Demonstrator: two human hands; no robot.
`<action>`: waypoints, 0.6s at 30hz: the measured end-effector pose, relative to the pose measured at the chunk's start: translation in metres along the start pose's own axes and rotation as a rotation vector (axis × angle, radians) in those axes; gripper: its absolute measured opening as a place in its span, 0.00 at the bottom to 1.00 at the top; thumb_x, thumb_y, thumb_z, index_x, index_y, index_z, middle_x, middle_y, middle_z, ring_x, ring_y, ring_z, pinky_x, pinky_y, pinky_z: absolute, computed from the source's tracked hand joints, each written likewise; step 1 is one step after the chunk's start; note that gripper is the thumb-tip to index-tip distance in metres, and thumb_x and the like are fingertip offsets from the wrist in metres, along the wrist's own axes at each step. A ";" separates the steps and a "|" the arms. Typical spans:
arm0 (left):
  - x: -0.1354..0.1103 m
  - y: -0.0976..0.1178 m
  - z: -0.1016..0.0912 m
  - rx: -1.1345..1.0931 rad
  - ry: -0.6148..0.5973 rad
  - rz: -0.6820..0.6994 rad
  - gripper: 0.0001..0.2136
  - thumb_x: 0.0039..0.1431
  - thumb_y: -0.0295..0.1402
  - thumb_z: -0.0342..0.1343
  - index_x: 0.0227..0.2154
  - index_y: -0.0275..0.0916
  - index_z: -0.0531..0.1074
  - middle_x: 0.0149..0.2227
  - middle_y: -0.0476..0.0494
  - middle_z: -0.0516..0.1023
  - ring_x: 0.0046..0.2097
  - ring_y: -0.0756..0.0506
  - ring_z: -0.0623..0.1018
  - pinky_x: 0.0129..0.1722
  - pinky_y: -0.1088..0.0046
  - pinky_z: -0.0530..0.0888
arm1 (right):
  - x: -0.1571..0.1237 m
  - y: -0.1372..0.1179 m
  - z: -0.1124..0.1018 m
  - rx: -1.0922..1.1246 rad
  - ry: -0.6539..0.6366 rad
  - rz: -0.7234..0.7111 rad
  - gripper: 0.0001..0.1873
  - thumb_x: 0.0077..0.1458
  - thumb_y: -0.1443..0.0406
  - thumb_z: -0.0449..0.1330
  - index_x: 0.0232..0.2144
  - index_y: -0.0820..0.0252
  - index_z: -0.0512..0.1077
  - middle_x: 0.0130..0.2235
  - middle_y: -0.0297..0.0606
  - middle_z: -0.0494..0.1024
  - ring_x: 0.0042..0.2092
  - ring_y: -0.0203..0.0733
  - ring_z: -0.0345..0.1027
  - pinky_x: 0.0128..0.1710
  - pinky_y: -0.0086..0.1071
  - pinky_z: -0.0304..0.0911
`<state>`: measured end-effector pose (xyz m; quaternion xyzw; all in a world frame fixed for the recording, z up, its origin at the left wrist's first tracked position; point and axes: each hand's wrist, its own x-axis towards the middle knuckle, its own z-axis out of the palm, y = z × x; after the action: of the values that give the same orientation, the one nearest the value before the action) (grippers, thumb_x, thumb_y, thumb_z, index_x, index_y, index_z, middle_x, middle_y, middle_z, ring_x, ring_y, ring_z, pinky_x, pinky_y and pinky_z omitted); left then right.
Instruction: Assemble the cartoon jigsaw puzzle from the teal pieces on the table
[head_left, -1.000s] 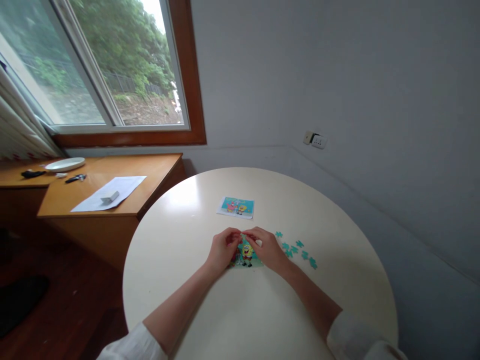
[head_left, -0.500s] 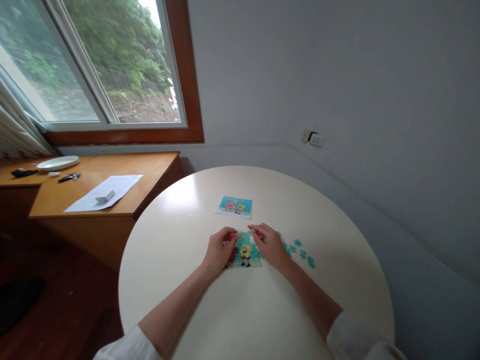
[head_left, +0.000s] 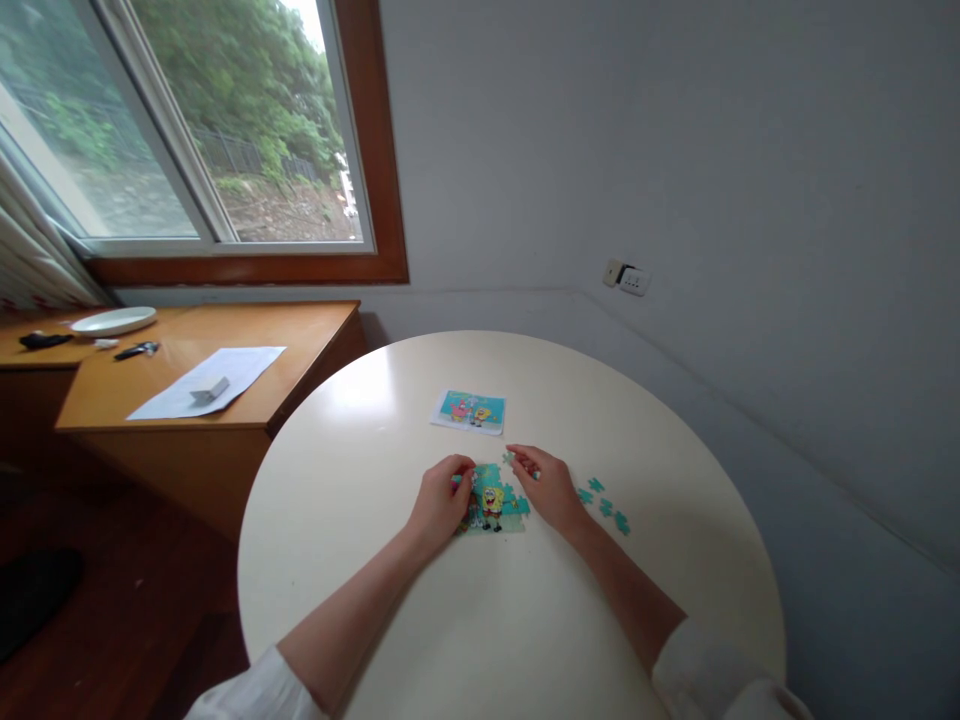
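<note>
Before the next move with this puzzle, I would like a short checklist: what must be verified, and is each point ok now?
1. Picture card uncovered, for comparing: ok, it lies beyond both hands.
2. Joined puzzle fully visible: not ok, the left hand hides part of its left side.
3. Puzzle's right edge straight: not ok, it is jagged.
4. Small teal piece firmly held: cannot tell; it shows at the right hand, but the grip is unclear.
5. Loose pieces away from the rim of the table: ok.
6. All loose pieces in sight: cannot tell, the right hand may cover some.
</note>
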<state>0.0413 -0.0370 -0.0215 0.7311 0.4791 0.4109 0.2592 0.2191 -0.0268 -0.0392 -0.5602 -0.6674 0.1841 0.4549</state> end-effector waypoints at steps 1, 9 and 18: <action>0.000 -0.001 0.000 0.011 0.001 0.009 0.07 0.52 0.27 0.46 0.30 0.38 0.70 0.30 0.47 0.75 0.34 0.49 0.73 0.36 0.73 0.68 | 0.000 0.002 0.000 0.004 0.000 0.007 0.15 0.49 0.65 0.52 0.37 0.64 0.73 0.32 0.42 0.77 0.29 0.38 0.68 0.32 0.31 0.65; 0.001 -0.006 0.005 0.070 -0.028 0.036 0.08 0.52 0.26 0.46 0.31 0.39 0.70 0.32 0.46 0.75 0.35 0.49 0.72 0.37 0.73 0.68 | 0.000 0.007 0.001 -0.004 0.037 -0.034 0.14 0.49 0.64 0.52 0.37 0.63 0.73 0.32 0.41 0.77 0.29 0.38 0.69 0.32 0.31 0.66; 0.003 -0.005 0.006 0.088 -0.029 0.036 0.09 0.52 0.26 0.45 0.31 0.38 0.70 0.32 0.46 0.74 0.35 0.49 0.72 0.37 0.73 0.68 | 0.002 0.006 0.002 -0.003 0.066 -0.061 0.14 0.50 0.64 0.52 0.37 0.62 0.73 0.31 0.41 0.77 0.30 0.37 0.68 0.33 0.31 0.66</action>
<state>0.0442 -0.0317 -0.0276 0.7561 0.4798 0.3834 0.2263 0.2212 -0.0233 -0.0436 -0.5459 -0.6691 0.1505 0.4813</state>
